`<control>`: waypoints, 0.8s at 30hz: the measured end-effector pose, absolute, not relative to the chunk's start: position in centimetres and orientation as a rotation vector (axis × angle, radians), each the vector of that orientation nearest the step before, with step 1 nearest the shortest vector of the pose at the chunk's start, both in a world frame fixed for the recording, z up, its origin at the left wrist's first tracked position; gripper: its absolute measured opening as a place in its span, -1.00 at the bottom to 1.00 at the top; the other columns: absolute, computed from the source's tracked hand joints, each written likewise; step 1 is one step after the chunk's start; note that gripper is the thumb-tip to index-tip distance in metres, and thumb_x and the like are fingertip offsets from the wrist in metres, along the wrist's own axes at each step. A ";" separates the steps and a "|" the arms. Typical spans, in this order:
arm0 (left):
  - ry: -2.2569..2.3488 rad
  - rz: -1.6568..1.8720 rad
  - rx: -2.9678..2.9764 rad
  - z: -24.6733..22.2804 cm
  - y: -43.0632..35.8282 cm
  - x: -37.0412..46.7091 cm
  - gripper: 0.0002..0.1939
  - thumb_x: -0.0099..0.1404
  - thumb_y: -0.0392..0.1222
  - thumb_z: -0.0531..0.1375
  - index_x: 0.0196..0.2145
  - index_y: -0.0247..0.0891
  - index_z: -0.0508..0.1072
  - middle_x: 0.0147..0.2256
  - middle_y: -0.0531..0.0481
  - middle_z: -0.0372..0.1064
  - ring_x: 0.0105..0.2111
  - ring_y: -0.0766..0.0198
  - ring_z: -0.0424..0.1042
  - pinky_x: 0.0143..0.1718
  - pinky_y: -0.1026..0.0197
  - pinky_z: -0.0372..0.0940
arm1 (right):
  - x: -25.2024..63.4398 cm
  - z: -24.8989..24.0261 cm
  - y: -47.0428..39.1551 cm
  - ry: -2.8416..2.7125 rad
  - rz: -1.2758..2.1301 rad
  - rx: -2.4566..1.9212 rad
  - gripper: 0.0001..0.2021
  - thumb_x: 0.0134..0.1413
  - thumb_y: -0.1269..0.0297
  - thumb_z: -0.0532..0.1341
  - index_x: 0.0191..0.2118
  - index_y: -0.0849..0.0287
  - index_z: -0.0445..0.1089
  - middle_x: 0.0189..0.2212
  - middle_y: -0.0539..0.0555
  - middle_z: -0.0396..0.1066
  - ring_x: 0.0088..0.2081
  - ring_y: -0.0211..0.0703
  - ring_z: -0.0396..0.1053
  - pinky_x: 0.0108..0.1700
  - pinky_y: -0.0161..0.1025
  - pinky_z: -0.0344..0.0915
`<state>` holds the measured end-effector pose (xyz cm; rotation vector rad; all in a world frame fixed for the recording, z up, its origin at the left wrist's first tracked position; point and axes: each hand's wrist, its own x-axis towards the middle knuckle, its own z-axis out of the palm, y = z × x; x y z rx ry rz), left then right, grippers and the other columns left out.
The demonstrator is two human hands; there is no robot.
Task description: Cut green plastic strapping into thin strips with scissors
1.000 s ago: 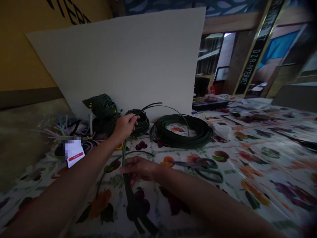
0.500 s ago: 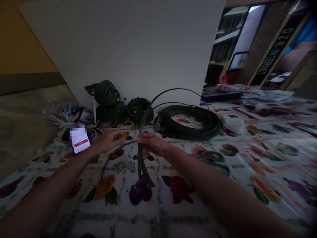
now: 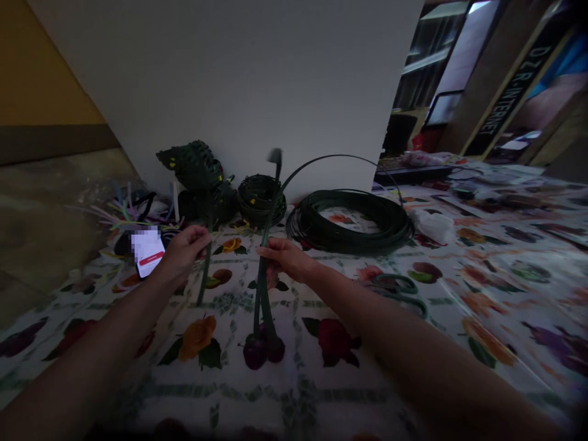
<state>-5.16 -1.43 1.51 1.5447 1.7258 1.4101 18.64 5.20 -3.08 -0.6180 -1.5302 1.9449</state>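
My right hand [image 3: 288, 257] pinches dark green flat strips [image 3: 265, 288] near the middle of the table. Their lower ends hang down over the printed fruit, one upper end stands up with a bent, blurred tip, and one strip arcs right to a large coil of green strip [image 3: 353, 236]. Closer to the phone, my left hand [image 3: 187, 246] is closed on a separate short green strip [image 3: 205, 275], held upright and apart from the others. Green-handled scissors [image 3: 404, 291] lie right of my right hand; their blades are partly hidden by my forearm.
A lit phone [image 3: 149, 260] leans before a bundle of pastel strips [image 3: 122, 208]. Woven dark green pieces [image 3: 193, 168] and a smaller coil [image 3: 260, 199] stand against the white board [image 3: 229, 79]. White crumpled plastic [image 3: 434, 225] sits right of the large coil.
My left hand has drawn back left, and its strip now stands upright instead of curving toward my right hand. A bent strip end now rises above my right hand.
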 end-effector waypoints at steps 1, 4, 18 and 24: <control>1.675 1.444 1.517 1.8 -1.4 -4.3 -0.74 0.13 0.03 0.22 -0.36 -0.18 0.32 -0.51 0.14 0.19 -0.59 0.38 0.18 -0.54 0.31 0.09 | 18.6 -3.2 5.1 -1.544 1.937 -0.608 -0.73 0.11 0.19 0.34 -0.46 0.19 0.28 -0.70 -0.05 0.38 -0.67 -0.29 0.36 -0.68 -0.46 0.26; 1.523 1.445 1.460 2.3 -1.4 -0.9 -0.70 0.08 0.03 0.30 -0.36 -0.21 0.36 -0.51 0.15 0.21 -0.60 0.41 0.20 -0.56 0.33 0.11 | 18.5 -3.3 4.9 -1.572 1.898 -0.575 -0.73 0.09 0.14 0.34 -0.43 0.20 0.32 -0.69 -0.04 0.39 -0.67 -0.26 0.36 -0.68 -0.43 0.26; 1.503 1.319 1.763 -0.2 -1.4 4.6 -0.85 0.20 -0.12 0.25 -0.39 -0.21 0.36 -0.43 0.10 0.31 -0.41 0.31 0.32 -0.36 0.26 0.22 | 18.1 -2.7 5.7 -1.485 1.608 -0.583 -0.84 0.20 0.37 0.22 -0.42 0.18 0.30 -0.64 -0.12 0.31 -0.64 -0.35 0.32 -0.61 -0.45 0.33; 1.639 1.255 1.928 -1.2 -1.6 4.3 -0.88 0.27 -0.11 0.15 -0.34 -0.18 0.31 -0.36 0.07 0.32 -0.34 0.25 0.36 -0.26 0.21 0.24 | 18.1 -2.8 5.6 -1.514 1.535 -0.593 -0.79 0.23 0.42 0.19 -0.45 0.16 0.28 -0.70 -0.12 0.30 -0.69 -0.35 0.29 -0.66 -0.46 0.25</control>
